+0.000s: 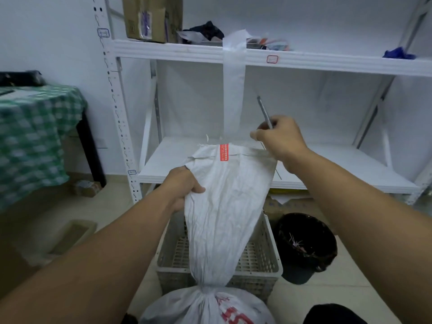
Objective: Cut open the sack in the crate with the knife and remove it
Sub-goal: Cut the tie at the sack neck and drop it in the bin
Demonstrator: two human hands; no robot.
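Sack pulled up over crate, both hands on it, knife in the right.

White metal shelving (257, 57) fills the background; green checked tablecloth (35, 136) to the left, black bin (306, 246) just right of the crate. Woven white sack (224, 206), crinkled, tied neck low in frame, stretches up in front of the grey slotted plastic crate (259, 260) and hides its middle. Left hand (182, 188) clenched on the sack's left edge. Right hand (280, 139) pinches the top right corner, slim knife (264, 111) pointing up from it.
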